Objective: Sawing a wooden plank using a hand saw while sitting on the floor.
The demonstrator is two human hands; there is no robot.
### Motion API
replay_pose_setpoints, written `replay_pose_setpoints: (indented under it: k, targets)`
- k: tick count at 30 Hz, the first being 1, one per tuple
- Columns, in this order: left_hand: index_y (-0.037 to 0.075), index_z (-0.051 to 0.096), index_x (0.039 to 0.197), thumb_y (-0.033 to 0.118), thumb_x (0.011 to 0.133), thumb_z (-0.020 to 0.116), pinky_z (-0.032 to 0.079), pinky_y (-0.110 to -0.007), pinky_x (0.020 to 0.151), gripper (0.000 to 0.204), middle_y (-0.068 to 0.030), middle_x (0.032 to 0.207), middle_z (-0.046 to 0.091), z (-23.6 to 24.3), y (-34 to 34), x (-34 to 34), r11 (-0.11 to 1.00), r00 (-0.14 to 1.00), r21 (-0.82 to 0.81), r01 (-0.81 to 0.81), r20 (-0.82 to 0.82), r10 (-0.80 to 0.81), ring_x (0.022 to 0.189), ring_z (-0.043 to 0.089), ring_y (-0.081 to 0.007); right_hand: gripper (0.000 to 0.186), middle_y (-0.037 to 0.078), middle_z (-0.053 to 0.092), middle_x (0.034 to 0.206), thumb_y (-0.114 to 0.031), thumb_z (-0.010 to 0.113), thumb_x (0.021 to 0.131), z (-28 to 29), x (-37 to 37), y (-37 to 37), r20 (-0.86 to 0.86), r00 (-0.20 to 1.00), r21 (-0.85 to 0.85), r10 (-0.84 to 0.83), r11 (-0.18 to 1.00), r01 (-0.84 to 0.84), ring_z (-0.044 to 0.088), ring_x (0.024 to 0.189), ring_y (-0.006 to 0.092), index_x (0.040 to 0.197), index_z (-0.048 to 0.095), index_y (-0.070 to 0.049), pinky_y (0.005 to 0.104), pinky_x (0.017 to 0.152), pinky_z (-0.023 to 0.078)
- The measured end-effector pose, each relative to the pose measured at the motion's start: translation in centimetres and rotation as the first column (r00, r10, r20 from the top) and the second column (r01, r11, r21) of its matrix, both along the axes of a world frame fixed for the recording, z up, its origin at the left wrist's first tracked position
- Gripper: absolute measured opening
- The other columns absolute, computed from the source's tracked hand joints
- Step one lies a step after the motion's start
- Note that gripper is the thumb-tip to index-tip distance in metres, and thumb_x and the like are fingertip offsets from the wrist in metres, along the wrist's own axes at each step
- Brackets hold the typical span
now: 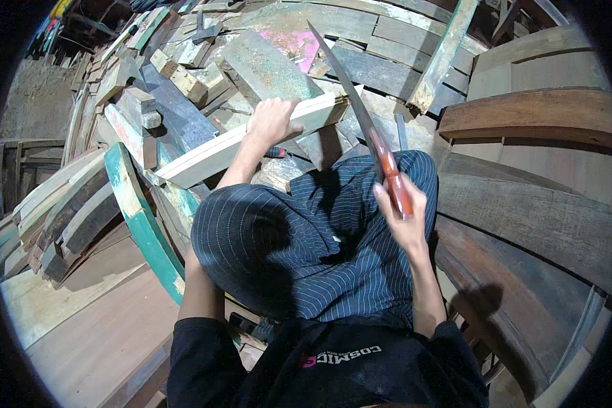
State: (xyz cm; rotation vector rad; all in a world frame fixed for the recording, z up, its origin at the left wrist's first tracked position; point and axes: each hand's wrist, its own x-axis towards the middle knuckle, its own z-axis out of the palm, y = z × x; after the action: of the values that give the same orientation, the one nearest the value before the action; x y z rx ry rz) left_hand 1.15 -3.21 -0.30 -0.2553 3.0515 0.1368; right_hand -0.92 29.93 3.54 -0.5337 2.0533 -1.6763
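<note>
My left hand [270,124] is closed on a long pale board [204,156] lying slantwise over wood scraps beyond my left knee. My right hand [401,211], above my right leg, grips a long blade [353,95] by its glossy reddish-brown handle [396,180]. The blade points up and away, passing just right of the board's far end. A small red-and-black tool handle [275,152] lies under the board, partly hidden. My legs are bent, in dark striped trousers.
Offcuts [190,85], a speckled slab [251,61] and a pink sheet [299,47] lie ahead. A green-painted curved piece [136,211] and stacked curved pieces [54,211] are at left. An upright-angled beam [442,58] is at upper right. Curved planks [523,231] fill the right side.
</note>
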Motion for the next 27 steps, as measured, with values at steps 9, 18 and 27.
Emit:
replay_pose_setpoints:
  k: [9,18,27]
  targets:
    - [0.007,0.061,0.118,0.038,0.078,0.078,0.056,-0.045,0.073,0.053,-0.0178,0.081,0.07,-1.5,4.5,-2.1,0.996,0.995,-0.008,0.089,0.04,-0.089,0.083,0.07,-0.0346,0.01,-0.001,0.052,0.061,-0.006,0.065,0.091,-1.8,1.6,3.3,-0.033,0.988,-0.05,-0.149,0.988,0.147,0.048,0.049,0.0066,0.091,0.062,0.004,0.0239,0.048,0.038]
    - [0.006,0.068,0.112,0.041,0.072,0.08,0.054,-0.047,0.075,0.054,-0.0227,0.083,0.069,1.9,-0.3,-0.7,0.998,0.998,0.042,-0.038,0.044,0.036,0.084,0.069,-0.0385,0.014,0.012,0.06,0.065,0.001,0.063,0.086,1.6,5.4,2.8,-0.151,0.984,0.069,-0.094,0.992,0.106,0.064,0.049,0.0198,0.098,0.065,0.006,0.03,0.05,0.047]
    - [0.009,0.059,0.127,0.044,0.077,0.077,0.054,-0.049,0.072,0.064,-0.0252,0.082,0.068,0.0,2.9,-0.3,0.999,0.998,-0.038,0.0,0.069,0.003,0.08,0.068,-0.0423,0.008,0.011,0.051,0.06,-0.004,0.062,0.088,0.2,-0.7,-3.8,-0.152,0.972,-0.027,-0.179,0.984,0.177,0.048,0.05,0.0159,0.087,0.057,0.002,0.0331,0.05,0.041]
